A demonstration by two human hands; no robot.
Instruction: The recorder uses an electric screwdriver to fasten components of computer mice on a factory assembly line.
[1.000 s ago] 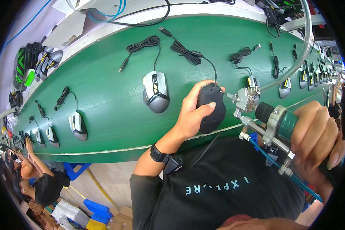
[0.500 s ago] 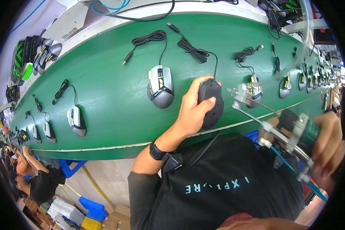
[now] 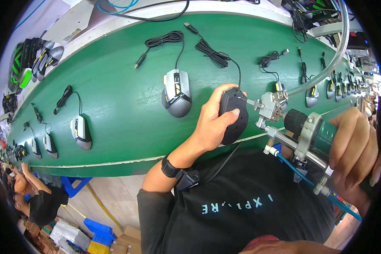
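My left hand (image 3: 216,118) grips a computer mouse (image 3: 235,120) turned underside up, thumb across its black base. Its cable runs up to a tied bundle (image 3: 211,53) on the green surface. At the right, my right hand (image 3: 354,146) has its fingers curled round the rear of a metal pneumatic tool (image 3: 302,137) with a black knurled knob, a clear hose and blue tubing. The tool's thin nozzle (image 3: 246,100) meets the upper end of the mouse base, or sits just over it; I cannot tell which. Left of my hand, a silver-grey mouse (image 3: 177,95) lies upright.
More corded mice, such as one at left (image 3: 81,132) and one at right (image 3: 312,96), line the green belt (image 3: 127,110). Grey parts (image 3: 48,59) stand at the far left rim. A co-worker (image 3: 46,201) sits lower left, near a blue crate (image 3: 99,230) and boxes.
The tool has come left and up, bringing its nozzle to the mouse base; my right hand moved with it. My left hand keeps its hold. The belt's mice shifted slightly left in view.
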